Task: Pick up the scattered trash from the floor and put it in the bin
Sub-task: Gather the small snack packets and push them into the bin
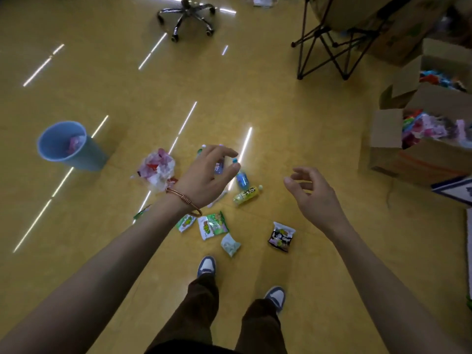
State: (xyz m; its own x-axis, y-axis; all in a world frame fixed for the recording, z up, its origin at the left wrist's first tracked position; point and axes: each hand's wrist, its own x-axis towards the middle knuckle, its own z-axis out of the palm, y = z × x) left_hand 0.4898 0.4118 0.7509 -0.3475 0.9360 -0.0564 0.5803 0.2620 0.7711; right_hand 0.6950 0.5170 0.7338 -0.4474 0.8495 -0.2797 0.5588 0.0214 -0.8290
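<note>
Trash lies scattered on the yellow floor ahead of my feet: a crumpled pink-and-white plastic bag (158, 167), a blue bottle (242, 179), a yellow-green bottle (246, 196), several green snack packets (213, 224), a pale wrapper (230, 244) and a black snack packet (281, 236). The blue bin (67, 146) stands to the left with some pink trash inside. My left hand (207, 178) hovers above the bottles, fingers spread and loosely curved, holding nothing. My right hand (313, 192) hangs in the air to the right, fingers relaxed and empty.
Open cardboard boxes (388, 146) full of colourful wrappers stand at the right. A folding chair frame (329, 49) and an office chair base (187, 17) are further back. My two shoes (207, 265) stand just behind the trash.
</note>
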